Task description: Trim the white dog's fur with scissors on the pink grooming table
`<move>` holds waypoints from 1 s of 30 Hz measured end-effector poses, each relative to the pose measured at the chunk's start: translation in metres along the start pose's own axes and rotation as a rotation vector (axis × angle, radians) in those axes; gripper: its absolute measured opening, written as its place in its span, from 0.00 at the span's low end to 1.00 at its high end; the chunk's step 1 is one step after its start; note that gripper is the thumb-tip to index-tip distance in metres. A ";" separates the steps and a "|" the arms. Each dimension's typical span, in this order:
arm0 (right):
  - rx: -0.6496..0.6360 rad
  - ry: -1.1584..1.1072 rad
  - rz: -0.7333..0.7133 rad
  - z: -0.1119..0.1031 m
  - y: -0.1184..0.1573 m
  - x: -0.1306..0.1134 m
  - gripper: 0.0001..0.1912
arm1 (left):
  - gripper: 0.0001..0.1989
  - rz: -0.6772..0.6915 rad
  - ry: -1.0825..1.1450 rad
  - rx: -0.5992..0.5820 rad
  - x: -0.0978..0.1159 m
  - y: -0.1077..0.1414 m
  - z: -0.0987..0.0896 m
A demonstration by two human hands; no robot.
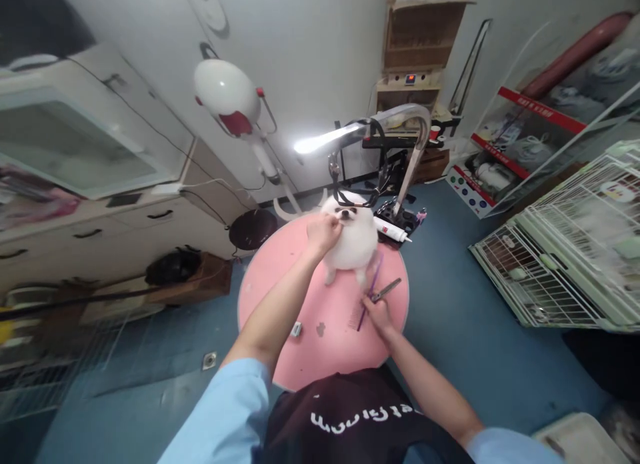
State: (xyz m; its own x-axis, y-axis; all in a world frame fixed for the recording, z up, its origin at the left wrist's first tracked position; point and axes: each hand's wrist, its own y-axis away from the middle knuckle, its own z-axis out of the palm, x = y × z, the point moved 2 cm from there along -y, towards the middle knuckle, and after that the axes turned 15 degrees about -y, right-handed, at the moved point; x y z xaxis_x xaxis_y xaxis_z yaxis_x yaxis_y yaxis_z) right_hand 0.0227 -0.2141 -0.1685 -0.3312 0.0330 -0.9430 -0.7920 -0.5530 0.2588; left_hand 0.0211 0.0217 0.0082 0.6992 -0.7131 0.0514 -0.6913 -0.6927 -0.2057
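left hand (325, 232) pinched white dog (352, 246) beside muzzle; right hand (377, 313), curled closed, gripped scissors (389, 289), touched purple comb (361, 321).

Head-worn view, forward, down over table (330, 304)

On the tabletop (325, 361), the dog (353, 244) is far, the scissors (388, 289) nearer and right; a cage (551, 261) stands right of the tabletop, drawers (125, 225) left.

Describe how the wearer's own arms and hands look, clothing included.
Light blue sleeves end around the elbows, leaving the forearms bare. No glove shows on the left hand or right hand. A dark garment with white lettering covers the front.
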 end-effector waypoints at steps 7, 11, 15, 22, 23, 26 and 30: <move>0.197 -0.383 -0.034 0.128 -0.010 -0.027 0.10 | 0.10 0.058 -0.065 -0.120 0.001 -0.003 -0.023; 0.194 -0.535 0.064 0.155 -0.001 -0.032 0.12 | 0.10 0.097 -0.070 -0.153 0.002 -0.003 -0.027; 0.350 -0.635 0.222 0.173 0.001 -0.027 0.14 | 0.11 0.161 -0.072 -0.220 0.001 -0.010 -0.031; 0.307 -0.918 0.003 0.204 0.006 -0.027 0.16 | 0.09 0.308 -0.073 -0.304 -0.005 -0.026 -0.039; 0.332 -0.931 -0.012 0.203 0.013 -0.019 0.16 | 0.09 0.344 -0.073 -0.305 -0.006 -0.027 -0.038; 0.441 -0.945 0.002 0.202 0.022 0.001 0.16 | 0.10 0.436 -0.081 -0.303 -0.009 -0.026 -0.033; 0.543 -1.028 -0.012 0.215 -0.001 -0.003 0.15 | 0.12 0.515 -0.137 -0.222 -0.007 -0.020 -0.032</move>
State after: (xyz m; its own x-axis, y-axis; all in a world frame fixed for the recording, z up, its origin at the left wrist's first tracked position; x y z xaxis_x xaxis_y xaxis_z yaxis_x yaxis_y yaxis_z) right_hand -0.0859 -0.0352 -0.1205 -0.3847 0.8335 -0.3965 -0.8313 -0.1262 0.5413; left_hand 0.0243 0.0372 0.0429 0.2697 -0.9540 -0.1309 -0.9600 -0.2769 0.0404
